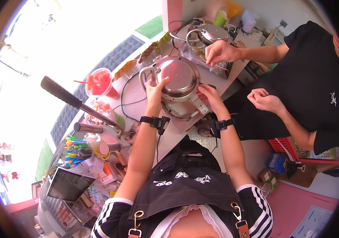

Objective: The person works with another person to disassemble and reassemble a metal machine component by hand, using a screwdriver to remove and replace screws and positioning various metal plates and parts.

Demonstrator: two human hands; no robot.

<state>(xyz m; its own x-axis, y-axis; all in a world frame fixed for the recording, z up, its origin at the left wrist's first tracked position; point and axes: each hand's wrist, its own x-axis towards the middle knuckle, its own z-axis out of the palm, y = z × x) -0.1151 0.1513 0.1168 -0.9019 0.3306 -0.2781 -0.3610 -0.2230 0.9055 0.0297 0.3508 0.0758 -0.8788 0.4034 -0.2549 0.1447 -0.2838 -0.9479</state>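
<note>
A round, shiny metal waffle maker [177, 79] stands on the white counter in front of me, its domed lid down. A curved metal handle sticks out at its left, and a flat metal bracket shows on its near side. My left hand [155, 92] holds the waffle maker's left side, the thumb lying on the lid's edge. At the right rim, my right hand [211, 95] is closed around the side; part of its fingers is hidden. Both wrists wear black bands with small devices. What lies under the lid is hidden.
A co-worker in black stands at the right, one hand [222, 52] near a second metal waffle maker [213, 35]. Yellow bumpy waffles [147, 52] line the window side. Leftward are a cup of red chunks [99, 83], a long-handled lever [60, 92], colourful straws [76, 150] and a tablet [69, 184].
</note>
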